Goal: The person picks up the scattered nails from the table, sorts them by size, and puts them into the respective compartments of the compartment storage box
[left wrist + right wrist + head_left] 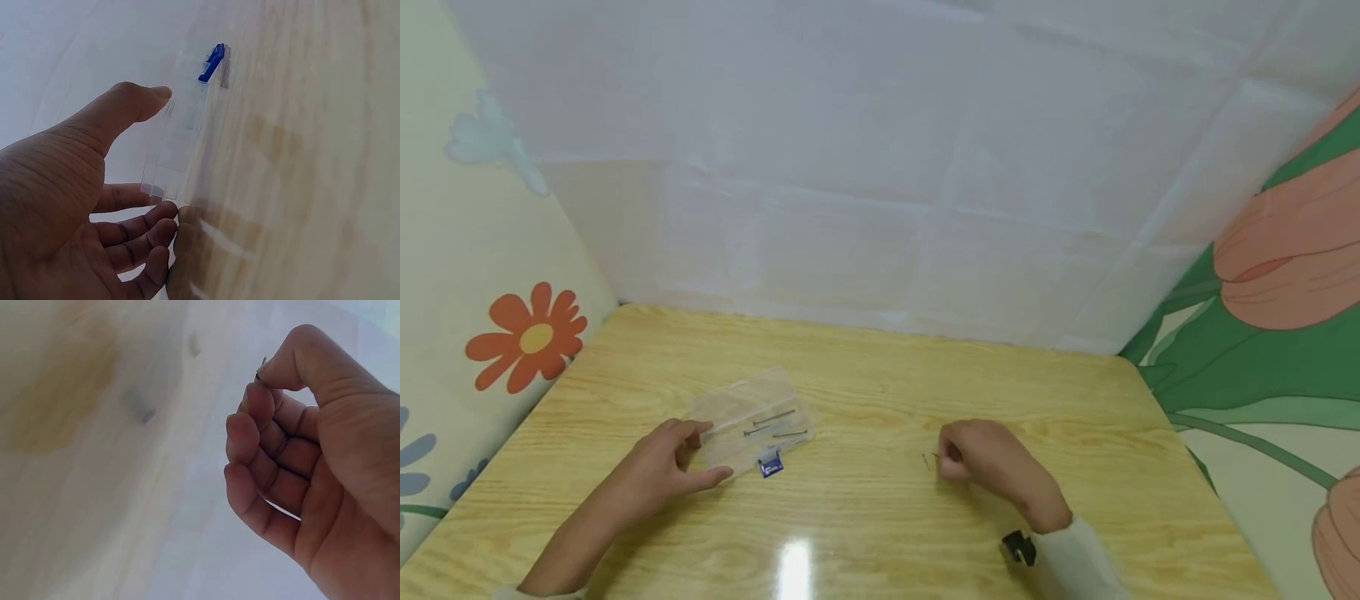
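Observation:
A clear plastic case (pixel 718 408) with a blue latch (pixel 770 464) lies on the table at centre left. Several nails (pixel 773 417) show through it. My left hand (pixel 662 467) is at the case's left end, its thumb and fingers spread apart along the edges. In the left wrist view, the thumb tip is right at the side of the case and the index fingertip at its lower corner. Over the table to the right, my right hand (pixel 988 458) pinches a thin nail (pixel 260 370) between thumb and index finger, most of it hidden by the fingertips.
Another thin nail (pixel 926 462) lies on the wooden table (pixel 865 383) just left of the right hand. A white sheet (pixel 880 217) hangs behind the table. Flower-printed panels (pixel 445 250) border the sides. A small black device (pixel 1018 547) is at the right wrist.

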The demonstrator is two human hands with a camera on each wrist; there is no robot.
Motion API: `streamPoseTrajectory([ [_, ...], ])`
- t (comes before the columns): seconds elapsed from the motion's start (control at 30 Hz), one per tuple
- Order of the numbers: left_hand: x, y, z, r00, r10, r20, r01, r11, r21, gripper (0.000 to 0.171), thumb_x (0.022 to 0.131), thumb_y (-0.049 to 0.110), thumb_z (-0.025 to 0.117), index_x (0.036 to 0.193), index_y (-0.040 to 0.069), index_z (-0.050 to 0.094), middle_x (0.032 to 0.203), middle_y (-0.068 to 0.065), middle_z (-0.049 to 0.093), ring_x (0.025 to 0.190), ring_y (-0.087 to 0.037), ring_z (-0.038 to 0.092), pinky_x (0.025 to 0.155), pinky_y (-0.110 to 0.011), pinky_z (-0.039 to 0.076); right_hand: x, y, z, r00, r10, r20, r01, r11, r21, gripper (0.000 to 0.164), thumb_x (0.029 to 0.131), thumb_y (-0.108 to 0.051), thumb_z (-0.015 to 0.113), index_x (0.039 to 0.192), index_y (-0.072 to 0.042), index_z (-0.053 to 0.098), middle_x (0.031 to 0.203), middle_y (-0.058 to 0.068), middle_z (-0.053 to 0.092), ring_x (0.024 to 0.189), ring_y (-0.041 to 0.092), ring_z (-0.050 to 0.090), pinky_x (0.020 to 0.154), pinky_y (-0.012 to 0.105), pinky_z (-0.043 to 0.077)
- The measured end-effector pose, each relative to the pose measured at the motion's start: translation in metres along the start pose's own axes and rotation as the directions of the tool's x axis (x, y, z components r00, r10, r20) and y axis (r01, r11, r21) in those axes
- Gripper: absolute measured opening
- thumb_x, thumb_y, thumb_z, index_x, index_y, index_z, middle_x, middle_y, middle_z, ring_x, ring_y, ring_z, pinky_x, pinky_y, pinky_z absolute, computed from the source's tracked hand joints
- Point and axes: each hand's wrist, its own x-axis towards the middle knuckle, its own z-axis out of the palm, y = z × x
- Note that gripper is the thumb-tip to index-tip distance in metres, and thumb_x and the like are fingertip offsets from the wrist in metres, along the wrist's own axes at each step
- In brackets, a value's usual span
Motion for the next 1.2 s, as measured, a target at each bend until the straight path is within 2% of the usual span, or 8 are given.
streamPoseTrajectory([
  [0.27, -0.001, 0.002, -0.002, 1.0, -0.02, 0.01, 0.02, 1.0, -0.006, 0.079, 0.078, 0.039, 0.091, 0.128, -0.015, 0.061, 0.096, -0.007, 0.056, 0.079, -0.02, 0.048, 0.063, -0.031, 0.042, 0.046, -0.033, 0.006, 0.995, -0.089, 0.055, 0.089, 0.996, -0.012, 0.024, 0.079, -0.002, 0.063, 0.072, -0.021, 0.05, 0.066, -0.012, 0.038, 0.059, 0.003, 0.033, 0.057, 0.023, 0.032],
  [0.43, -0.003, 0.001, -0.001, 1.0, -0.005, -0.005, 0.005, 1.0, -0.005, 0.078, 0.078, 0.038, 0.092, 0.128, -0.014, 0.062, 0.095, -0.006, 0.056, 0.079, -0.019, 0.047, 0.063, -0.03, 0.041, 0.068, -0.05, 0.012, 0.983, -0.158, 0.089, 0.158, 0.987, 0.013, 0.023, 0.084, -0.003, 0.066, 0.076, -0.021, 0.055, 0.069, -0.011, 0.044, 0.061, 0.004, 0.037, 0.059, 0.022, 0.035],
  [0.57, -0.003, 0.001, -0.001, 1.0, 0.002, -0.005, -0.002, 1.0, -0.004, 0.08, 0.078, 0.04, 0.091, 0.128, -0.014, 0.061, 0.096, -0.006, 0.056, 0.08, -0.019, 0.048, 0.064, -0.031, 0.042, 0.083, -0.061, 0.016, 0.978, -0.175, 0.118, 0.17, 0.984, 0.053, 0.023, 0.084, -0.002, 0.065, 0.076, -0.022, 0.056, 0.069, -0.012, 0.046, 0.061, 0.003, 0.04, 0.06, 0.021, 0.037],
  [0.8, -0.002, 0.002, -0.002, 1.0, -0.002, 0.0, 0.002, 1.0, -0.003, 0.08, 0.079, 0.041, 0.09, 0.129, -0.014, 0.061, 0.097, -0.006, 0.056, 0.081, -0.019, 0.048, 0.064, -0.031, 0.042, 0.109, -0.077, 0.025, 0.969, -0.194, 0.151, 0.193, 0.981, 0.021, 0.021, 0.079, -0.003, 0.062, 0.075, -0.023, 0.056, 0.068, -0.014, 0.047, 0.06, 0.001, 0.039, 0.061, 0.019, 0.036],
  [1.2, -0.003, 0.003, -0.002, 1.0, -0.012, -0.007, 0.012, 1.0, -0.003, 0.08, 0.078, 0.042, 0.091, 0.128, -0.014, 0.062, 0.098, -0.006, 0.056, 0.082, -0.02, 0.049, 0.066, -0.032, 0.044, 0.149, -0.103, 0.038, 0.949, -0.241, 0.204, 0.242, 0.97, 0.023, 0.02, 0.082, -0.004, 0.063, 0.075, -0.021, 0.057, 0.067, -0.012, 0.047, 0.06, 0.002, 0.037, 0.058, 0.019, 0.032],
])
